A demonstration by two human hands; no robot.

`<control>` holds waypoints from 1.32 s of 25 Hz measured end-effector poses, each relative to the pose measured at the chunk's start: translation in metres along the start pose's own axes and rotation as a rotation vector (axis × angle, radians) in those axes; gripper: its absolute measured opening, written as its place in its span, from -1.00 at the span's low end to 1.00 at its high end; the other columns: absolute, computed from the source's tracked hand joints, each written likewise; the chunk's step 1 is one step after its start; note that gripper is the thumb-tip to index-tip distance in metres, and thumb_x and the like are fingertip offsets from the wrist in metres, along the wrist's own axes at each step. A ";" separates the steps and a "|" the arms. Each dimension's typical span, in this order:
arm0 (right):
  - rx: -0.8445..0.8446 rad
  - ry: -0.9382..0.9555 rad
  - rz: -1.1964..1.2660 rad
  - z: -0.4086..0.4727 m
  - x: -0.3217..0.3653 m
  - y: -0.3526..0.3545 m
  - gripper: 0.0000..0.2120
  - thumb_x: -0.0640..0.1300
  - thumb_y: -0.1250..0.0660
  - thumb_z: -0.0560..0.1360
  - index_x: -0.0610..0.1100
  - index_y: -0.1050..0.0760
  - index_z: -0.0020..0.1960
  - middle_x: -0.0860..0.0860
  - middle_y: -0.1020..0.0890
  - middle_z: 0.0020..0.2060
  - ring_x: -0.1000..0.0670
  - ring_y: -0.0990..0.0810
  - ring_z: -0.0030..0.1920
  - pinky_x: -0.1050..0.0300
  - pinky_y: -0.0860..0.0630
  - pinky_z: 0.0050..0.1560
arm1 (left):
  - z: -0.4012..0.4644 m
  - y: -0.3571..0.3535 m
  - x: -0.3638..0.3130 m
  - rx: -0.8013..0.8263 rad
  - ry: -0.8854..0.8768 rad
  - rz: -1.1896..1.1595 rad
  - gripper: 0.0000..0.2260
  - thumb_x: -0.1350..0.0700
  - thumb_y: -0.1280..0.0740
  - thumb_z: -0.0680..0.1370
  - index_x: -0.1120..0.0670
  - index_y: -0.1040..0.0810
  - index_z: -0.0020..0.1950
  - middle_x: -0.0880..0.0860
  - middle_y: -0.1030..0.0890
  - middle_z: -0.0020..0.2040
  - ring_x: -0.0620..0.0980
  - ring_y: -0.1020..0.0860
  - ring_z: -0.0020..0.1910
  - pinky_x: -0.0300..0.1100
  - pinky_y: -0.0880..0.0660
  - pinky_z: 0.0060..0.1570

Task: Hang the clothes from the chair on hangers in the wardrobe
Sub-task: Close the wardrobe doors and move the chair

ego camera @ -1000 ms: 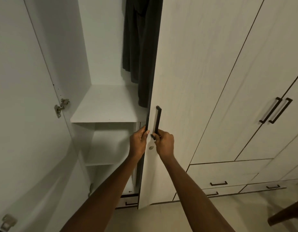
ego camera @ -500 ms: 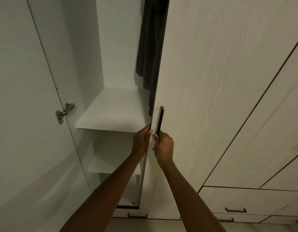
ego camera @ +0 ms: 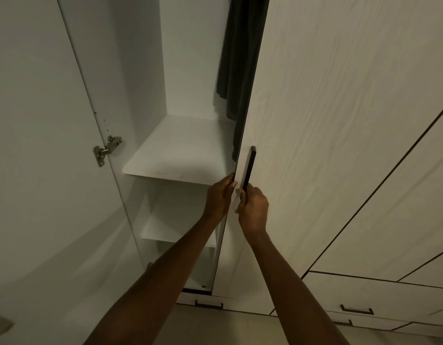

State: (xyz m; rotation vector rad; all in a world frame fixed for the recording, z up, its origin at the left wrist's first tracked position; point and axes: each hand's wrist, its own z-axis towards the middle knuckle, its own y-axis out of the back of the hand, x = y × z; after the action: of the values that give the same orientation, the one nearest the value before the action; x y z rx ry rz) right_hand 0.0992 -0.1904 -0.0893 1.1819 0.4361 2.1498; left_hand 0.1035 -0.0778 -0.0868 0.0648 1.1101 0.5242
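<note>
A: Working the wardrobe's right door — which step exactly?

B: Gripping it at both sides of the edge. Right hand curling round the lower end of the dark handle; left hand wrapping fingers over the door's free edge, thumb on the front face. Opening or closing: impossible to tell from a single moment. Left door standing wide, hinge exposed.

A: And the clothes?

B: Hanging inside, top right of the compartment: one dark garment, long soft folds, lower hem dangling just above the shelf and half hidden behind the door edge. Hanger and rail out of view. Chair not showing either, so no telling what remains on it.

A: Next move?

B: Probably swinging the door about its hinges, keeping the left fingers clear of the gap, and minding the hem against getting pinched, should closing be the aim.
</note>
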 end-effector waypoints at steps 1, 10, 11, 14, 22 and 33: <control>0.010 -0.002 -0.015 -0.001 0.002 0.001 -0.84 -0.22 -0.29 0.66 -0.26 -0.57 -0.05 -0.13 -0.59 -0.24 -0.06 -0.56 -0.34 -0.06 -0.62 -0.35 | 0.000 0.002 -0.002 0.014 0.006 -0.002 -0.69 0.16 -0.25 0.69 0.18 -0.49 0.43 -0.04 -0.61 0.19 -0.31 -0.54 0.13 -0.52 -0.44 0.15; 0.119 -0.076 -0.136 -0.023 0.016 0.016 -0.74 -0.10 -0.26 0.69 -0.29 -0.55 0.20 -0.22 -0.60 0.04 -0.15 -0.62 -0.15 0.13 -0.41 -0.22 | -0.025 0.022 -0.020 0.128 0.220 0.049 -0.40 0.24 -0.34 0.63 0.14 -0.18 0.63 0.18 -0.44 0.49 0.07 -0.45 0.45 -0.30 -0.36 0.33; 0.148 -0.104 -0.159 -0.032 0.017 0.017 -0.72 -0.10 -0.26 0.69 -0.29 -0.53 0.25 -0.21 -0.59 0.09 -0.17 -0.63 -0.09 0.13 -0.41 -0.19 | -0.033 0.028 -0.021 0.116 0.227 0.060 -0.38 0.25 -0.35 0.62 0.15 -0.18 0.63 0.19 -0.44 0.49 0.08 -0.44 0.46 -0.26 -0.37 0.36; 0.225 -0.166 -0.170 -0.068 0.030 0.015 -0.71 -0.13 -0.27 0.67 -0.29 -0.50 0.29 -0.22 -0.57 0.16 -0.18 -0.64 -0.02 0.11 -0.45 -0.14 | -0.062 0.061 -0.022 0.034 0.207 0.133 -0.43 0.25 -0.36 0.62 0.16 -0.24 0.60 0.20 -0.51 0.42 0.08 -0.49 0.41 -0.29 -0.40 0.31; 0.531 0.294 0.037 -0.207 0.148 -0.049 -0.65 -0.16 -0.38 0.61 -0.32 -0.50 0.33 -0.24 -0.62 0.13 -0.14 -0.66 -0.18 0.00 -0.66 -0.22 | -0.165 0.206 -0.040 -0.278 0.279 0.321 -0.67 0.27 -0.31 0.61 0.08 -0.53 0.38 0.04 -0.64 0.27 -0.03 -0.59 0.28 -0.10 -0.54 0.29; 0.722 0.343 0.191 -0.334 0.313 -0.090 -0.28 0.10 -0.38 0.59 -0.21 -0.21 0.59 -0.14 -0.47 0.45 -0.15 -0.58 0.31 -0.01 -0.57 0.28 | -0.348 0.362 -0.085 -0.872 0.289 0.504 -0.82 0.27 -0.26 0.60 0.10 -0.59 -0.13 -0.02 -0.60 -0.24 -0.15 -0.55 -0.27 -0.41 -0.44 -0.25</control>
State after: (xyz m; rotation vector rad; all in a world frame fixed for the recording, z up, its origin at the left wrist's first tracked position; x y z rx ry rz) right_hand -0.2710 0.0917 -0.1230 1.2421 1.3878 2.4513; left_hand -0.3601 0.1310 -0.0634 -0.5181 1.0568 1.4678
